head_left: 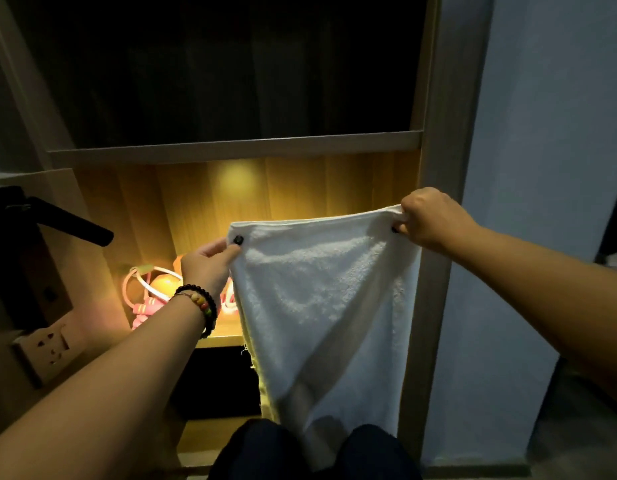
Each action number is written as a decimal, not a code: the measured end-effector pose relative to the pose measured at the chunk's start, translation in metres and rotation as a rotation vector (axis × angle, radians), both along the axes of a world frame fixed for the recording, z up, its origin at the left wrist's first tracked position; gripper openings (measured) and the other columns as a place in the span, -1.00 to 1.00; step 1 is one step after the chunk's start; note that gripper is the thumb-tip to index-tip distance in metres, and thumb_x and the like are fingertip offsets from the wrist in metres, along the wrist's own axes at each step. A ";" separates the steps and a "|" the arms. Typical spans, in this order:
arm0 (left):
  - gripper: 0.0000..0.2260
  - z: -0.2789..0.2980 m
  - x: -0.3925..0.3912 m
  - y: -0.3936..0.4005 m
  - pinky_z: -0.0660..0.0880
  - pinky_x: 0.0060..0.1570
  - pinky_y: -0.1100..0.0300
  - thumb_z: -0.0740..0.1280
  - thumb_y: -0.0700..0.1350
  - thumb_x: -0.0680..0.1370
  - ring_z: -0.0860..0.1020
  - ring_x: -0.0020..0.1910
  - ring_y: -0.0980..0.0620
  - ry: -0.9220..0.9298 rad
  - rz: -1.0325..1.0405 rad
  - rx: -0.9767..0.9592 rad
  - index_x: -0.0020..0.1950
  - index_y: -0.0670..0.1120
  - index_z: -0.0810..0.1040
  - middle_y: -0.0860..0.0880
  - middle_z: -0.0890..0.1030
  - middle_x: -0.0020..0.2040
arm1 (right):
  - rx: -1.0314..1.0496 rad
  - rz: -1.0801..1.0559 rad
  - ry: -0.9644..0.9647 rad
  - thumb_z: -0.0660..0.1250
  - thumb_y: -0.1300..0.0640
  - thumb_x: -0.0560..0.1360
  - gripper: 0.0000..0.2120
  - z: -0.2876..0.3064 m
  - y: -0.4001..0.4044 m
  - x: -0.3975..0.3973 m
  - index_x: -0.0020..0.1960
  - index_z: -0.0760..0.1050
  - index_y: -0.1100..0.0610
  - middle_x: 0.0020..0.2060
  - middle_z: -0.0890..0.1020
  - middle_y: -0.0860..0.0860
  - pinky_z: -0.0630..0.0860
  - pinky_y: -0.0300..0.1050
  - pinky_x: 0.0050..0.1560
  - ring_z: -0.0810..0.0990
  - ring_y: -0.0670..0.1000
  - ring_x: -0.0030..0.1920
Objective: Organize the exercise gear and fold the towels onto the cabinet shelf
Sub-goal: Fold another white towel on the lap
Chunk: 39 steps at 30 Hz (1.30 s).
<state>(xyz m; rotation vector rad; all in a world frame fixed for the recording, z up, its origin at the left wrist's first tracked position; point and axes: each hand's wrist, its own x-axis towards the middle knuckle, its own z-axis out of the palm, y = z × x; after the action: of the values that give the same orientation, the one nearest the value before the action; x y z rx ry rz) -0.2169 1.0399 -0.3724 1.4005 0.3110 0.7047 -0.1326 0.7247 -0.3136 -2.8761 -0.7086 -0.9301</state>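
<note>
Folding is under way: the left hand (pixel 210 263) and right hand (pixel 426 216) each pinch a top corner of the white terry towel (pixel 320 306), hanging before the lit wooden cabinet shelf (pixel 224 337). Next, I judge, bring the corners together.

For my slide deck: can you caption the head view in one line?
Left hand and right hand hold a white towel by its top corners before the lit cabinet shelf.
</note>
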 end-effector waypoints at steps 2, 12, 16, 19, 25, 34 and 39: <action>-0.78 0.011 -0.002 -0.016 0.58 -0.14 0.07 0.44 -0.26 0.47 0.60 0.00 -0.08 0.007 -0.047 0.027 0.10 -0.13 0.60 -0.09 0.63 0.04 | -0.027 -0.037 -0.059 0.37 0.05 0.52 -0.72 0.013 -0.020 -0.004 0.02 0.54 0.29 -0.07 0.57 0.19 0.55 0.08 -0.09 0.53 0.17 -0.05; -0.64 0.071 -0.028 -0.098 0.59 -0.09 0.09 0.47 -0.22 0.44 0.62 0.05 -0.06 -0.146 -0.308 -0.029 0.22 -0.13 0.55 -0.10 0.63 0.09 | 0.002 -0.112 -0.254 0.33 0.24 0.52 -0.78 0.099 -0.100 -0.037 0.00 0.48 0.43 0.00 0.55 0.37 0.41 0.13 -0.10 0.48 0.34 0.06; -0.67 0.093 -0.051 -0.114 0.58 -0.09 0.11 0.45 -0.23 0.44 0.63 0.01 -0.07 -0.264 -0.380 -0.137 0.19 -0.22 0.56 -0.10 0.66 0.02 | -0.027 -0.129 -0.306 0.35 0.23 0.51 -0.74 0.143 -0.103 -0.051 0.05 0.48 0.44 0.05 0.53 0.37 0.46 0.21 0.00 0.48 0.35 0.10; -0.71 0.110 -0.075 -0.119 0.59 -0.13 0.16 0.44 -0.23 0.44 0.62 -0.07 -0.02 -0.357 -0.400 -0.226 0.15 -0.18 0.55 -0.07 0.64 -0.05 | -0.065 -0.103 -0.382 0.34 0.25 0.50 -0.75 0.177 -0.088 -0.060 0.05 0.48 0.44 0.06 0.53 0.37 0.49 0.22 0.01 0.48 0.35 0.10; -0.60 0.119 -0.133 -0.087 0.53 -0.10 0.17 0.43 -0.19 0.40 0.57 -0.03 -0.03 -0.383 -0.394 -0.265 0.23 -0.23 0.55 -0.10 0.59 0.00 | -0.076 0.023 -0.477 0.27 0.29 0.50 -0.80 0.207 -0.001 -0.064 0.07 0.46 0.40 0.07 0.49 0.34 0.45 0.18 -0.03 0.47 0.33 0.13; -0.59 -0.012 -0.216 0.015 0.52 0.15 0.02 0.20 -0.30 0.43 0.62 0.10 -0.15 -0.139 -0.204 -0.526 0.26 -0.26 0.53 -0.23 0.65 0.11 | -0.278 0.368 -0.304 0.27 0.22 0.50 -0.84 0.033 0.212 -0.046 0.04 0.56 0.21 0.05 0.53 0.16 0.41 0.05 -0.19 0.46 0.21 0.08; -0.58 -0.103 -0.250 0.055 0.35 0.32 -0.18 0.14 -0.29 0.38 0.51 0.24 -0.29 0.072 -0.052 -0.715 0.15 -0.26 0.63 -0.25 0.62 0.17 | -0.291 0.569 -0.068 0.31 0.24 0.47 -0.89 -0.088 0.300 -0.066 -0.05 0.56 0.26 -0.01 0.50 0.21 0.22 -0.03 -0.36 0.51 0.24 -0.04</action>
<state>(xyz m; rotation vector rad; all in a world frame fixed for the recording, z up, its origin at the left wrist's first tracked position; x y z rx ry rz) -0.4672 1.0951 -0.4756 0.7484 0.5212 0.4326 -0.1990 1.0252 -0.4019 -2.6021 -1.6713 -0.8944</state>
